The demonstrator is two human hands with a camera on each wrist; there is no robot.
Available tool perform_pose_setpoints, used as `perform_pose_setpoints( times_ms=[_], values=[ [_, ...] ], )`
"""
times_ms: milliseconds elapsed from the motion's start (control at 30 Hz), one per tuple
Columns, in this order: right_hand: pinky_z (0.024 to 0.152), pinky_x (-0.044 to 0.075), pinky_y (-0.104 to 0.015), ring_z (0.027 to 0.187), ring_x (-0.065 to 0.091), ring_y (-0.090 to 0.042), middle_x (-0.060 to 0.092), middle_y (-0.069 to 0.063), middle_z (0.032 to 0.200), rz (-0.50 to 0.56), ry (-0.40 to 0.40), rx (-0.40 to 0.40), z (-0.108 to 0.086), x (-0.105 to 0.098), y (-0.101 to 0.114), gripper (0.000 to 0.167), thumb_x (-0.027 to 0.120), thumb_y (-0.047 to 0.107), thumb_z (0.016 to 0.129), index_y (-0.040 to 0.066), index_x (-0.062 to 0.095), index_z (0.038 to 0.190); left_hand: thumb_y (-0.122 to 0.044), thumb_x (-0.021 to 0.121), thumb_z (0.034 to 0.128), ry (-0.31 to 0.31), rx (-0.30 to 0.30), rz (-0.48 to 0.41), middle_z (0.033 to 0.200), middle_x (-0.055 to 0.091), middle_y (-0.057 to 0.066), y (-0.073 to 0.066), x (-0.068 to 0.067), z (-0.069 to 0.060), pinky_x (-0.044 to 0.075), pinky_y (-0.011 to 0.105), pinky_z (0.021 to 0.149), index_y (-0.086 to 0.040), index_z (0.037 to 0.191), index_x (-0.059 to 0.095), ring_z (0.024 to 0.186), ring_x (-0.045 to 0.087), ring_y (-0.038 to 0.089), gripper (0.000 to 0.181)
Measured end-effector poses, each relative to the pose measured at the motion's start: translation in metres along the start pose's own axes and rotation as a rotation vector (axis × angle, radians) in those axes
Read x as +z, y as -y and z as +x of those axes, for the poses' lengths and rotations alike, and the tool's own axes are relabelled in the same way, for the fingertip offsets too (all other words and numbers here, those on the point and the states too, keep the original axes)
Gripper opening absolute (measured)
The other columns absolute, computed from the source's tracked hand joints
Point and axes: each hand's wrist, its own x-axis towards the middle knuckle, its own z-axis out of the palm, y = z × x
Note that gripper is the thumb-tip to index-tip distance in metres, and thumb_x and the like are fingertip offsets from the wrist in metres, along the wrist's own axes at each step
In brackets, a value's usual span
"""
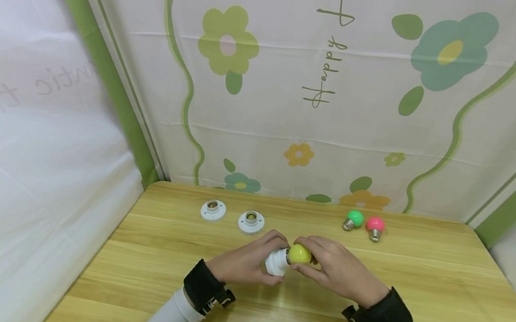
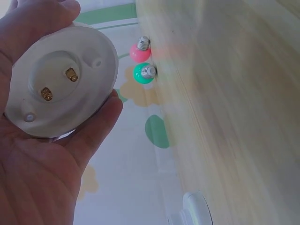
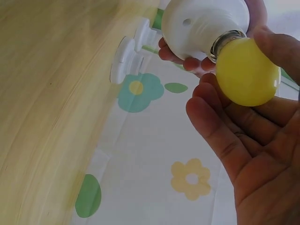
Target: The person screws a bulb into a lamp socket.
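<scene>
My left hand [image 1: 253, 261] grips a white round lamp holder [image 1: 275, 263] by its rim, above the table. Its underside, with two brass terminals, faces the left wrist camera. A yellow light bulb [image 3: 247, 72] sits at the mouth of this lamp holder, a strip of its metal screw base still showing. Thumb and fingers of my right hand [image 1: 336, 267] hold the yellow bulb from the other side. How deep the base sits in the holder is hidden.
Two more white lamp holders, a left one [image 1: 207, 213] and a right one [image 1: 245, 226], lie toward the table's back left. At the back right lie a green bulb [image 1: 356, 217] and a pink bulb [image 1: 375, 224]. A printed curtain [image 1: 265, 112] hangs behind the wooden table [image 1: 148, 256].
</scene>
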Motion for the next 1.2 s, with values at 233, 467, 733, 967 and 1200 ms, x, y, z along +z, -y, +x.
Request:
perform_pose_setpoints(
  times_ms=[233,467,733,967,1200],
  values=[
    [0.076,0.057,-0.022,0.092,0.061,0.0,0.07,0.009,0.109,-0.005,0.009,0.034,0.0001,-0.0008,0.0005,0.035,0.078,0.036,0.098,0.015,0.068,0.125,-0.024,0.083,0.0945,-0.01,0.009,0.02,0.139,0.05,0.003,-0.0001,0.0003,0.0,0.053,0.02,0.102,-0.012,0.142,0.052,0.118,0.054,0.009,0.058],
    [0.079,0.059,-0.023,0.096,0.063,-0.002,0.07,0.007,0.112,-0.015,-0.02,0.005,-0.0008,-0.0002,-0.003,0.04,0.081,0.034,0.095,0.013,0.068,0.127,-0.027,0.084,0.0937,-0.024,0.005,0.044,0.139,0.053,0.007,-0.0009,-0.0005,0.0006,0.053,0.02,0.102,-0.012,0.141,0.052,0.118,0.055,0.01,0.059],
    [0.082,0.061,-0.023,0.1,0.068,-0.005,0.07,0.003,0.118,-0.032,-0.047,-0.045,-0.0008,0.0006,-0.0073,0.051,0.088,0.029,0.089,0.009,0.068,0.13,-0.029,0.085,0.0928,-0.029,0.001,0.049,0.14,0.051,0.004,0.0006,0.0015,0.0014,0.052,0.02,0.104,-0.012,0.142,0.052,0.121,0.053,0.011,0.062],
    [0.086,0.062,-0.026,0.105,0.071,-0.009,0.072,-0.001,0.121,-0.008,-0.049,-0.052,0.0001,-0.0006,-0.0058,0.058,0.09,0.024,0.087,0.004,0.064,0.135,-0.033,0.085,0.093,-0.014,-0.033,0.043,0.145,0.05,0.002,0.0023,0.0052,0.0022,0.05,0.021,0.109,-0.012,0.146,0.051,0.128,0.053,0.01,0.066],
    [0.092,0.063,-0.032,0.113,0.071,-0.014,0.07,0.001,0.126,0.003,-0.039,-0.068,0.0016,-0.0015,-0.0035,0.053,0.09,0.02,0.087,0.01,0.064,0.133,-0.037,0.081,0.0955,0.001,-0.044,0.057,0.149,0.05,0.001,0.0026,0.0075,0.0013,0.048,0.025,0.114,-0.014,0.151,0.049,0.133,0.052,0.01,0.068]
  ],
)
